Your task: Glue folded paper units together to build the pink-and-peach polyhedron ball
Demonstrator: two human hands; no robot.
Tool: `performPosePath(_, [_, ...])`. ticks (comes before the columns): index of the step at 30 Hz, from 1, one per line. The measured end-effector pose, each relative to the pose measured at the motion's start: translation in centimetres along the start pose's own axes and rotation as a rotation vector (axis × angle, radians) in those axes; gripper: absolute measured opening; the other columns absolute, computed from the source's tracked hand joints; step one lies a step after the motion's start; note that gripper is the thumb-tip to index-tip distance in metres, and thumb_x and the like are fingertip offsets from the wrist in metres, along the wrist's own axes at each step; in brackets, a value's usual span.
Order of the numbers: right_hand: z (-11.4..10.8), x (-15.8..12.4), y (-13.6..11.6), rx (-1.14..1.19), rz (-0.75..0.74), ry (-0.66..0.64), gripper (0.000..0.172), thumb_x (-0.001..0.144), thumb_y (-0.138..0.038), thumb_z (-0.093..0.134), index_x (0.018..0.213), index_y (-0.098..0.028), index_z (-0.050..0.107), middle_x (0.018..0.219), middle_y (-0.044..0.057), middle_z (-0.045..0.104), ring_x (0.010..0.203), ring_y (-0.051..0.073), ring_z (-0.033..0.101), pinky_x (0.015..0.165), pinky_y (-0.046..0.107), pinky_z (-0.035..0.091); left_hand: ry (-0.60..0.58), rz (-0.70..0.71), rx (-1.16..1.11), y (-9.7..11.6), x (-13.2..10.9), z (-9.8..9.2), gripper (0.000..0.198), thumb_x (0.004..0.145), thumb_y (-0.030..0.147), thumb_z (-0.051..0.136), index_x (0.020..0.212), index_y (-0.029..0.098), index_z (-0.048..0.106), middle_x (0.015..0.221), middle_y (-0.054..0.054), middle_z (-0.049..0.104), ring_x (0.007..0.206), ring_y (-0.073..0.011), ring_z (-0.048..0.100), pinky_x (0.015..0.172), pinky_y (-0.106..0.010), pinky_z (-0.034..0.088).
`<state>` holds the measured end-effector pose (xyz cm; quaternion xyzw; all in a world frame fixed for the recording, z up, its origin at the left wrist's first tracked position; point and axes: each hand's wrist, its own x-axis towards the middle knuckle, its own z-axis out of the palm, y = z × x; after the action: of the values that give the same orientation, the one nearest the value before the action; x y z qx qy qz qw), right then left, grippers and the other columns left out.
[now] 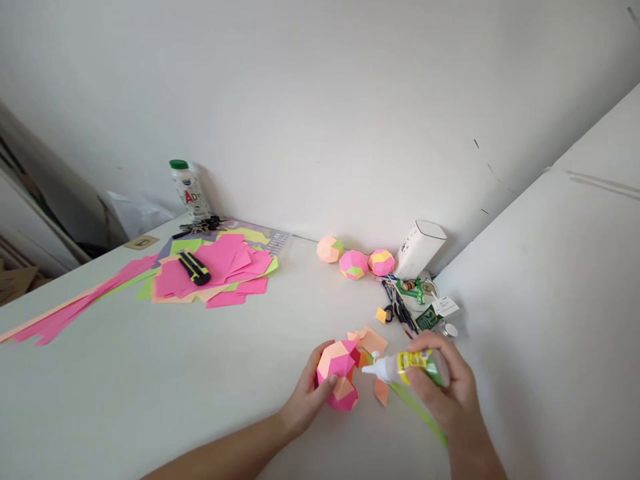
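Note:
My left hand (306, 392) is closed around a pink and peach paper ball (339, 365) made of flat facets, its thumb on the near side. The ball's right side is open, with loose flaps showing. In my right hand (453, 387) is a glue bottle (423, 365) with a yellow and green label, tipped sideways. Its white nozzle points left, close to the ball's open side; I cannot tell whether it touches. Peach paper pieces (374, 340) lie on the table behind and below the nozzle, and a green paper strip (417, 410) runs beneath the bottle.
Three finished-looking paper balls (353, 265) sit by the wall, beside a white box (420, 249). Pens, scissors (389, 312) and small packets crowd the right corner. At left, a utility knife (194, 268) rests on pink sheets (225, 263); a white bottle (189, 191) stands behind.

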<state>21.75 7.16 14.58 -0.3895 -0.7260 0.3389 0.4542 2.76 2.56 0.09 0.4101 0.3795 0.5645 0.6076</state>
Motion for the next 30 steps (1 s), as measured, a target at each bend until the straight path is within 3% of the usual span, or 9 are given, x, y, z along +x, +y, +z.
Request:
performPosePath(4, [1.1, 0.3, 0.4, -0.093, -0.014, -0.055, 0.012, 0.075, -0.033, 0.064, 0.082, -0.024, 0.057, 0.068, 0.0, 0.057, 0.06, 0.018, 0.055, 0.05, 0.026, 0.043, -0.001, 0.005, 0.002, -0.2, -0.1, 0.0, 0.052, 0.086, 0.045, 0.051, 0.131, 0.023, 0.035, 0.128, -0.011, 0.052, 0.112, -0.028, 0.052, 0.091, -0.041, 0.045])
performPosePath(9, [1.6, 0.5, 1.4, -0.114, -0.021, -0.031, 0.011, 0.077, -0.032, 0.063, 0.082, -0.024, 0.057, 0.069, -0.002, 0.058, 0.061, 0.016, 0.054, 0.055, 0.026, 0.043, -0.02, 0.019, 0.034, 0.0, -0.2, -0.1, 0.053, 0.086, 0.047, 0.051, 0.13, 0.023, 0.035, 0.126, -0.011, 0.052, 0.11, -0.0278, 0.052, 0.091, -0.041, 0.044])
performPosePath(15, [2.3, 0.4, 2.6, -0.087, 0.071, 0.025, 0.015, 0.078, -0.036, 0.063, 0.081, -0.023, 0.057, 0.071, -0.002, 0.056, 0.061, 0.014, 0.052, 0.051, 0.023, 0.039, -0.039, -0.019, 0.045, -0.3, -0.4, -0.2, 0.059, 0.084, 0.048, 0.053, 0.131, 0.023, 0.029, 0.122, -0.012, 0.052, 0.105, -0.0267, 0.053, 0.089, -0.042, 0.045])
performPosePath(30, [2.8, 0.4, 2.3, -0.152, 0.006, 0.06, 0.015, 0.076, -0.035, 0.066, 0.083, -0.023, 0.061, 0.073, 0.0, 0.059, 0.067, 0.017, 0.055, 0.062, 0.028, 0.046, -0.058, -0.018, 0.069, -0.2, -0.5, -0.1, 0.061, 0.082, 0.05, 0.055, 0.131, 0.023, 0.03, 0.117, -0.01, 0.054, 0.099, -0.0246, 0.054, 0.086, -0.04, 0.045])
